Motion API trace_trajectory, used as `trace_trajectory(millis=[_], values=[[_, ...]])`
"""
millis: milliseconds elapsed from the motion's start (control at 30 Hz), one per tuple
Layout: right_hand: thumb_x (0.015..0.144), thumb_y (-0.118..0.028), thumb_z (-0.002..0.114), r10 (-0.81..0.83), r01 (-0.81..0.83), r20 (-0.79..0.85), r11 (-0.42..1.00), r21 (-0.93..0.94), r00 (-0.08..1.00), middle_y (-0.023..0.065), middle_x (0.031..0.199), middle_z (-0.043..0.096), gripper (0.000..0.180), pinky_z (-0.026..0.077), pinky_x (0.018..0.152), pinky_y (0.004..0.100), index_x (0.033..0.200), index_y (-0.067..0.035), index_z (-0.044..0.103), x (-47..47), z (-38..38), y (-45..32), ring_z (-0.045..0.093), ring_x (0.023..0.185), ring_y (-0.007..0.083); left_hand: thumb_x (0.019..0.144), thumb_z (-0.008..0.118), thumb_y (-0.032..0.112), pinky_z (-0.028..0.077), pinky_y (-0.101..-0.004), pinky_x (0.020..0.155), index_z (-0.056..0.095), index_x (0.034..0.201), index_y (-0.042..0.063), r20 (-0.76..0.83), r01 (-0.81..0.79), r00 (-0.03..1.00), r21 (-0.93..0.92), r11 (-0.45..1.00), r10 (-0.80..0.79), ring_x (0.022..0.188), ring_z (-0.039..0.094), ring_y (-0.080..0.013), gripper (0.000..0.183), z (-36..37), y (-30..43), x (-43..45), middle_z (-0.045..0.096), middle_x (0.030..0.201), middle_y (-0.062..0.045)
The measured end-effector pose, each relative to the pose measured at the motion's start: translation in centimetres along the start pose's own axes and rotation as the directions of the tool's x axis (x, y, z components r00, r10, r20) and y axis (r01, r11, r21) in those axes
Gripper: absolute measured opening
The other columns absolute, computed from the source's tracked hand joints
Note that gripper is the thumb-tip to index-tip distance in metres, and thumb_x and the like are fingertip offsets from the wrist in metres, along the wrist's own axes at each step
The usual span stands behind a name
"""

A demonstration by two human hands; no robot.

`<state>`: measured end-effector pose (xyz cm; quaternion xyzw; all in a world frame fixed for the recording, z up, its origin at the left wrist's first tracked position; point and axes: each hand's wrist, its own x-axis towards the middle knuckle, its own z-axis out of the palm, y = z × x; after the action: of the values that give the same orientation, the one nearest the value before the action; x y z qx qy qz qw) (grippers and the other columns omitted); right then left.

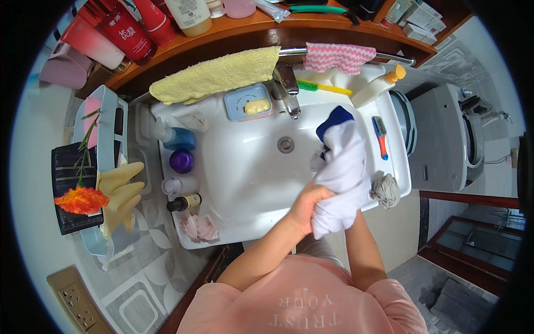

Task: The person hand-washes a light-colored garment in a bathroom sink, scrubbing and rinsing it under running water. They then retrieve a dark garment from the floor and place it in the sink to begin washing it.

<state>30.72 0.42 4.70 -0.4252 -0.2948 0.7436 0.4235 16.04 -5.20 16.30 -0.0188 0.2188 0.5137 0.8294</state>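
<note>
A white garment (344,175) with a dark blue part (337,121) is bunched up over the right side of a white washbasin (233,175). My left hand (308,206) grips its lower left side, thumb across the fabric. The cloth covers my right hand; only my right forearm (363,246) shows, running up behind it, so its fingers cannot be seen. Behind the garment stands a chrome faucet (288,89), and the metal drain (285,145) lies to the left. No water stream is visible.
On the basin's rim sit a soap dish (233,100), a green-and-yellow brush (325,87), a pump bottle (373,89), a red-and-blue brush (380,137) and a crumpled grey cloth (386,191). Several bottles line the left rim, including a blue pump bottle (180,138). A yellow towel (221,75) hangs behind.
</note>
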Motion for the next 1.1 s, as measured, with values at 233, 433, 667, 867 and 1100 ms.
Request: trace_trajectory(millis=[233, 433, 667, 867, 1100], values=[[0.084, -0.021, 0.046, -0.158, 0.088, 0.193, 0.940, 0.329, 0.968, 0.0133, 0.132, 0.030, 0.055, 0.026, 0.100, 0.0347, 0.130, -0.004, 0.022, -0.9, 3.6, -4.1, 0.031, 0.120, 0.0260, 0.075, 0.050, 0.025, 0.041, -0.0382, 0.085, 0.041, 0.115, -0.001, -0.139, -0.231, 0.897, 0.661, 0.714, 0.419, 0.099, 0.051, -0.0264, 0.048, -6.4, 3.1, 0.5, 0.051, 0.108, -0.013], [0.089, -0.021, 0.034, -0.279, 0.426, 0.350, 0.770, -0.476, 0.894, 0.0106, 0.126, 0.037, 0.041, 0.029, 0.098, 0.0346, 0.125, -0.003, 0.027, -2.6, 7.3, -2.2, 0.037, 0.114, 0.0226, 0.079, 0.045, 0.054, 0.032, -0.0375, 0.095, 0.024, 0.131, 0.010, -0.237, -0.209, 0.952, -0.038, 0.977, 0.195, 0.116, 0.036, -0.0225, 0.071, -6.9, -0.1, 0.0, 0.034, 0.130, -0.006], [0.087, -0.022, 0.036, -0.273, 0.401, 0.294, 0.639, -0.657, 0.916, 0.0113, 0.117, 0.043, 0.034, 0.033, 0.094, 0.0348, 0.115, -0.004, 0.036, -3.5, 7.6, -0.9, 0.042, 0.108, 0.0229, 0.082, 0.044, 0.049, 0.034, -0.0387, 0.095, 0.031, 0.127, 0.006, -0.464, -0.316, 0.784, 0.271, 0.909, 0.411, 0.114, 0.040, -0.0250, 0.064, -8.5, 0.3, 0.4, 0.039, 0.126, -0.010], [0.084, -0.023, 0.038, -0.212, 0.335, 0.264, 0.694, -0.637, 0.941, 0.0119, 0.109, 0.048, 0.029, 0.037, 0.091, 0.0350, 0.106, -0.004, 0.043, -4.0, 5.7, -4.8, 0.047, 0.102, 0.0230, 0.083, 0.046, 0.043, 0.017, -0.0473, 0.099, 0.018, 0.133, 0.022, -0.103, -0.208, 0.967, 0.203, 0.957, 0.233, 0.126, 0.018, -0.0236, 0.061, -9.6, 0.6, -2.1, 0.022, 0.135, -0.008], [0.082, -0.024, 0.041, -0.610, 0.524, 0.149, 0.498, -0.691, 0.778, 0.0126, 0.100, 0.055, 0.027, 0.041, 0.088, 0.0352, 0.096, -0.005, 0.052, -6.5, -3.0, -23.0, 0.052, 0.096, 0.0232, 0.077, 0.055, 0.040, 0.038, -0.0351, 0.079, 0.044, 0.114, 0.020, -0.544, -0.348, 0.747, 0.169, 0.922, 0.381, 0.100, 0.044, -0.0164, 0.043, -14.6, -1.5, -3.0, 0.045, 0.113, -0.006]])
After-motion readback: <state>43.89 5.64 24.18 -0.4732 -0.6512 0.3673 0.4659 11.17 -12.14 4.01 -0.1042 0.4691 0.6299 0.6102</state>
